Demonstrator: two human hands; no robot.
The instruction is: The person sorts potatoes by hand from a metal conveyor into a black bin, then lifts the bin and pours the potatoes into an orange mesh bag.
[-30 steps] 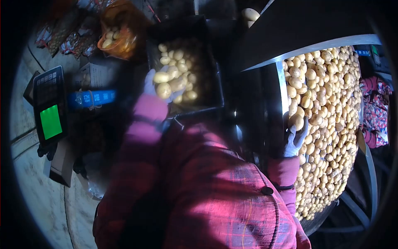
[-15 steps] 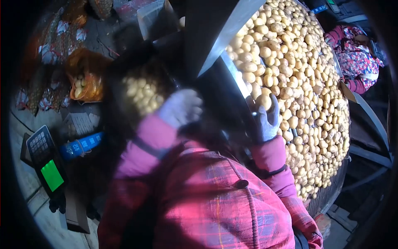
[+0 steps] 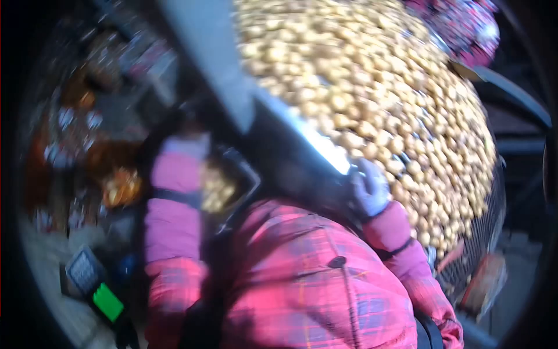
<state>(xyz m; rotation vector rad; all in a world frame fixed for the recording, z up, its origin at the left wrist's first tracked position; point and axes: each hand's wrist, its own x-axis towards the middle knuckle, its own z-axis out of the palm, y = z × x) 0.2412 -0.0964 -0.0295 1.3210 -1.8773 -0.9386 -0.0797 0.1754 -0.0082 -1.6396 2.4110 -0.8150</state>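
Note:
Motion blurs the whole view. My left hand (image 3: 189, 146), in a pale glove, reaches forward beside a dark container; its fingers are smeared and lost in shadow. Potatoes (image 3: 216, 189) lie in that container, just right of my left sleeve. My right hand (image 3: 373, 189), also gloved, is at the near edge of a large spread of potatoes (image 3: 354, 75). Its thumb and fingers look curved and apart, with no potato visible between them. Close to its fingertips is the end of a bright metal edge (image 3: 325, 148).
A grey metal panel (image 3: 212, 52) rises ahead between both sides. At left are an orange net bag (image 3: 122, 186) and a scale with a green display (image 3: 108, 302). Another person (image 3: 465, 29) in patterned clothing is at the far right. A wrapped bundle (image 3: 487, 282) lies lower right.
The view has swung, shifting the potato spread and panel leftward. My left hand has moved forward and left, past the container's potatoes. The potato formerly at my right hand's fingers no longer shows there.

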